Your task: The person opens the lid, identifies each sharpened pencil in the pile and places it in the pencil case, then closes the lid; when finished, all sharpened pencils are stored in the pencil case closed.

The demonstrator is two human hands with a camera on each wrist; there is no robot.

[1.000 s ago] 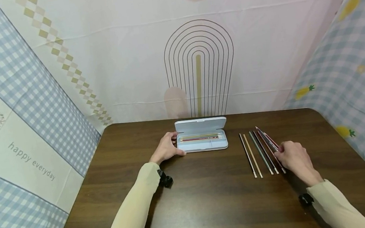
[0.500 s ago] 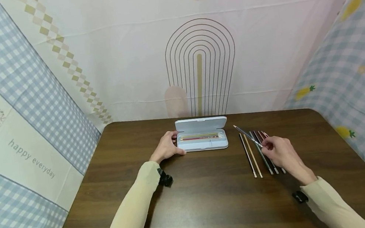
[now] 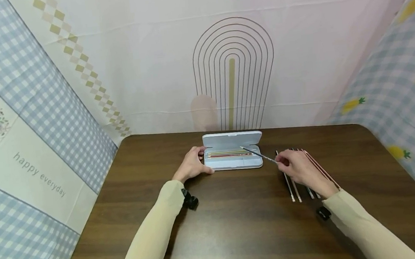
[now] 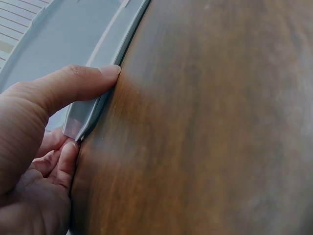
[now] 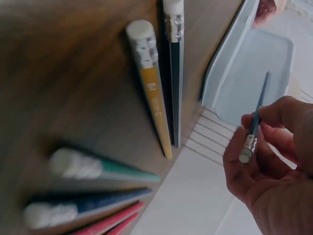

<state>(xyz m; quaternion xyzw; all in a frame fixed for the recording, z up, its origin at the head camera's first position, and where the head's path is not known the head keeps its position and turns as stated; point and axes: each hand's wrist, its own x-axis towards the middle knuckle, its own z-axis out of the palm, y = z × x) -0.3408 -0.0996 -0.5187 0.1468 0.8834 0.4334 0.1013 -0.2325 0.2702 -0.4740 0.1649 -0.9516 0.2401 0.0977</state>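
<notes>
An open light-blue pencil case (image 3: 222,165) lies at the back of the table, its lid raised and several pencils (image 3: 229,154) inside. My left hand (image 3: 191,165) holds the case by its left end; in the left wrist view the thumb (image 4: 93,81) lies along the front edge and the fingers curl by the corner. Between thumb and fingers, my right hand (image 3: 303,170) pinches a dark pencil (image 5: 254,129) near its white eraser end. Its tip points left, overlapping the case's right part in the head view.
Beneath and beside the right hand, more eraser-tipped pencils lie on the wooden table (image 3: 233,228): a black one (image 5: 175,88), a yellow one (image 5: 156,107), a green one (image 5: 117,170), a blue one (image 5: 105,205) and red ones (image 5: 110,219). Patterned cloth hangs behind.
My right hand has lifted the dark pencil from the right end of the row and carried it left to the case. My left hand has stayed on the case.
</notes>
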